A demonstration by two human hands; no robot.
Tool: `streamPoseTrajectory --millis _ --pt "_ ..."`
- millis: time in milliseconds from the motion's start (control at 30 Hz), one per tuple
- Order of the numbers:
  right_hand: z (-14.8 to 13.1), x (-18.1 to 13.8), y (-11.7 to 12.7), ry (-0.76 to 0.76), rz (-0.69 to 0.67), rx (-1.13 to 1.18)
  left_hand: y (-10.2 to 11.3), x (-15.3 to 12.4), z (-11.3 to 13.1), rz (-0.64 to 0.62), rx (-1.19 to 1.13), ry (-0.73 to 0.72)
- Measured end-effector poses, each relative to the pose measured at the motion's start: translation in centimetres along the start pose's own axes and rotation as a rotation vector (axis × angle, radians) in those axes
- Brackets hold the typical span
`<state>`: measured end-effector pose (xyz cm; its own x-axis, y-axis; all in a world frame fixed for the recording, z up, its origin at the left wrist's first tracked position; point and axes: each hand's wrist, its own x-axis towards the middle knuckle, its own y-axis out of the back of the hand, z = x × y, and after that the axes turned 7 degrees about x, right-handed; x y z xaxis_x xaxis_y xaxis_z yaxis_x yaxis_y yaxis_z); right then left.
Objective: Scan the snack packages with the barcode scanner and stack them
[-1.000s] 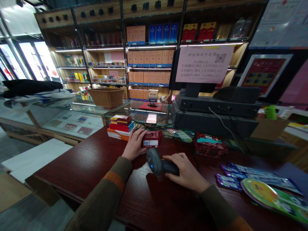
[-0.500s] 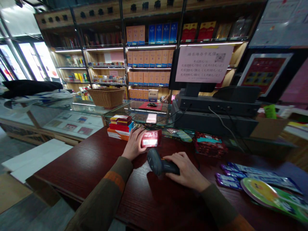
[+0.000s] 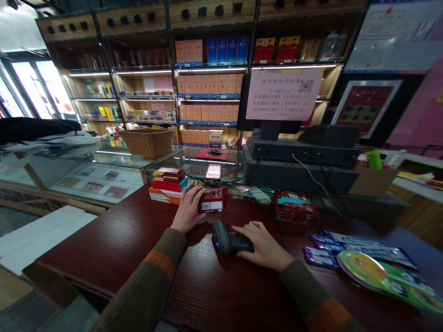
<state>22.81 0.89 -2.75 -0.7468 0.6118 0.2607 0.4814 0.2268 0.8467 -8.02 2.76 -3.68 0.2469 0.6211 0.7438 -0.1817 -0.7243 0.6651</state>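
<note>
Looking down from my head, my left hand (image 3: pixel 188 207) is closed on the left end of a small red box (image 3: pixel 212 199). The fingers are curled over its top edge, and its white barcode label faces me. The box stands on its long side at the far part of the dark wooden worktop (image 3: pixel 114 244), just in front of a stack of red and orange cartons (image 3: pixel 168 183) that my knuckles nearly touch. My right hand (image 3: pixel 263 240) is wrapped around the handle of a grey barcode scanner (image 3: pixel 224 237), which lies low on the worktop. Its head points up and left toward the box, close to it but not touching, and a small blue light shows on the head. Half a second ago the face of the box was washed in a bright reddish glow. That glow is gone now and the label reads plain white. Both hands have kept their grip and their places, and the whole scene sits a little further left and lower in my sight. To the right of the scanner, a pile of red snack packets (image 3: pixel 294 207) lies near the base of the till (image 3: pixel 301 166). Purple wrapped bars (image 3: pixel 346 244) lie further right beside a round green and yellow pack (image 3: pixel 380 276). A wicker basket (image 3: pixel 147 140) stands on the glass counter behind.
</note>
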Motion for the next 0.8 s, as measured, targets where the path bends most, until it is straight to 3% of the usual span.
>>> streamPoseTrajectory --millis 367,433,600,800 --pt "0.4 -0.1 0.0 -0.047 0.028 0.045 -0.1 -0.1 0.1 0.020 0.006 -0.014" --pt "0.4 0.3 0.0 -0.090 0.096 0.124 -0.2 -0.1 0.1 0.032 0.006 -0.023" --pt "1.4 2.7 -0.5 -0.241 0.432 0.410 -0.5 0.2 0.4 0.052 0.001 -0.047" --pt "3.1 5.8 -1.0 -0.307 0.584 0.676 -0.6 0.3 0.7 0.042 -0.018 -0.080"
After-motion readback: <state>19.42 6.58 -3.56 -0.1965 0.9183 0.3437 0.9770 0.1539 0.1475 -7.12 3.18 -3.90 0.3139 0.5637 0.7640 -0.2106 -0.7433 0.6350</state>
